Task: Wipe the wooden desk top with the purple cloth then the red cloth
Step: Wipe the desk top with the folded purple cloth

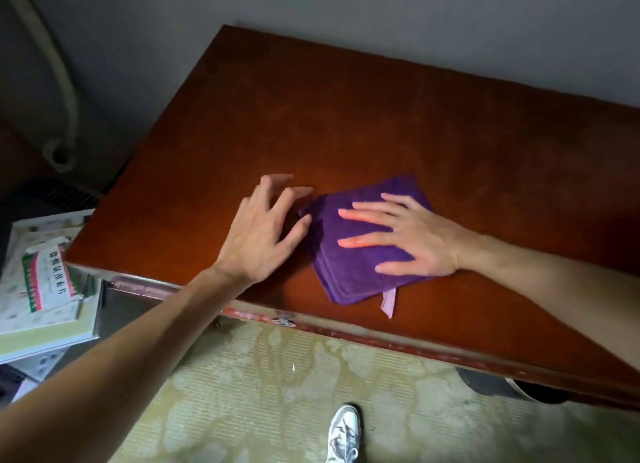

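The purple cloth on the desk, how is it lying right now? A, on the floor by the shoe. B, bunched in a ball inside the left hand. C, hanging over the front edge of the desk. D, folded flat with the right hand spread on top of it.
D: the purple cloth lies folded flat on the wooden desk top, with the right hand spread on it, fingers straight.

A lived-in room, likely a home or rented room. A reddish wooden counter [346,116] stands against a plain wall [381,12] over patterned carpet [259,376]. Boxes and booklets [45,289] pile beside it, below a wall pipe [65,92].
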Available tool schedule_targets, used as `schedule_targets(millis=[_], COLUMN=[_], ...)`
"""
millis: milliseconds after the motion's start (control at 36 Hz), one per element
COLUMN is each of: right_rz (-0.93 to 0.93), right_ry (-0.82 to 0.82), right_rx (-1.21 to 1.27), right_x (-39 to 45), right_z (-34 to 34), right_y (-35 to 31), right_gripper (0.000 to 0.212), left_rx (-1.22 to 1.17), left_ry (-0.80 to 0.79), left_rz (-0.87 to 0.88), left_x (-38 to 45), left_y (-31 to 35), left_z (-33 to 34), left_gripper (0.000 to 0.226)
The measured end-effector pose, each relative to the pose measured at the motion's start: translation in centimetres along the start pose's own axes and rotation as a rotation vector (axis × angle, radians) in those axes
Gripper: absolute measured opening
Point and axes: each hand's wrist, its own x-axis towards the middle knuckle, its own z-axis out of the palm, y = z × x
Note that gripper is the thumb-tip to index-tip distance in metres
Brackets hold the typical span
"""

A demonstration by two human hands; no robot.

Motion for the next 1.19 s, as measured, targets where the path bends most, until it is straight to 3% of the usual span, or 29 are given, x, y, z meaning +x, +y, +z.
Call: schedule_targets(millis=[194,389,556,639,778,917,1028,1194], right_rz=[0.0,0.086,0.465,0.559,0.672,0.798,0.831,0.793], right_ry=[0.004,0.032,0.141,0.133,0.137,0.168,0.193,0.22], right_rx=[-0.086,-0.086,0.116,0.124,0.133,0.17,0.165,0.137], right_x=[3.0,6.3,8.2,8.6,7.7,5.5,1.8,-5.0], right_z=[-1.8,-3.7,-3.9,-3.8,-2.9,-1.6,0.1,3.2], right_y=[13.2,25.5,30.2,30.5,27.8,21.1,12.3,-2.8], right_gripper=[0.058,0.059,0.064,0.059,0.06,0.06,0.062,0.071], left_rx=[0.001,0.18,0.207,0.213,0.219,0.225,0.236,0.12], left_ry=[-0.091,-0.243,-0.271,-0.26,-0.254,-0.218,-0.183,0.021], left_rz=[0.028,0.081,0.054,0.057,0.062,0.068,0.076,0.055], left_x=[3.6,6.0,6.1,6.1,6.2,6.1,5.9,3.4], left_y=[0.8,1.3,1.5,1.5,1.7,1.8,2.4,3.8], left_z=[1.8,4.1,4.1,4.0,3.9,3.9,3.9,4.5], left_gripper=[0.046,0.047,0.048,0.048,0.048,0.048,0.046,0.031])
